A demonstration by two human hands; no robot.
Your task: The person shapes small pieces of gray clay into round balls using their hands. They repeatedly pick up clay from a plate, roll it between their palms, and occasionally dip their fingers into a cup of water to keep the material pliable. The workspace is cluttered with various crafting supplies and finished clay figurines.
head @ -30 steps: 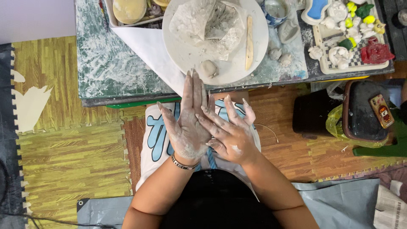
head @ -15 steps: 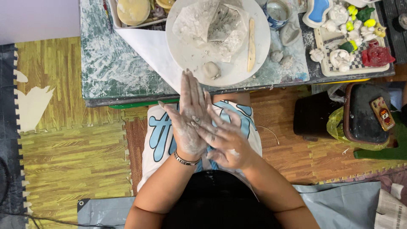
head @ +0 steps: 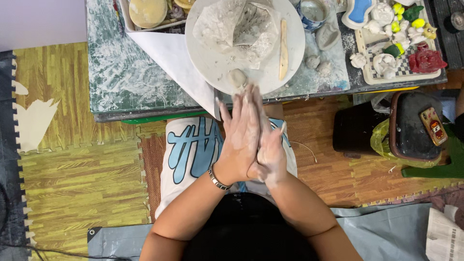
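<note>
Here, a green work table [head: 121, 72] stands at the far side, bearing a round white plate [head: 212, 58]. Nearer, the left hand [head: 241, 137] and right hand [head: 270, 152] press flat together, palm against palm, fingers straight; whether clay lies between cannot be told. A small clay lump [head: 238, 77] sits on the plate's near edge, just beyond the fingertips.

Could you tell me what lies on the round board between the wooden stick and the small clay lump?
In the head view, only bare board shows between the stick and the lump; crumpled plastic lies further back.
</note>
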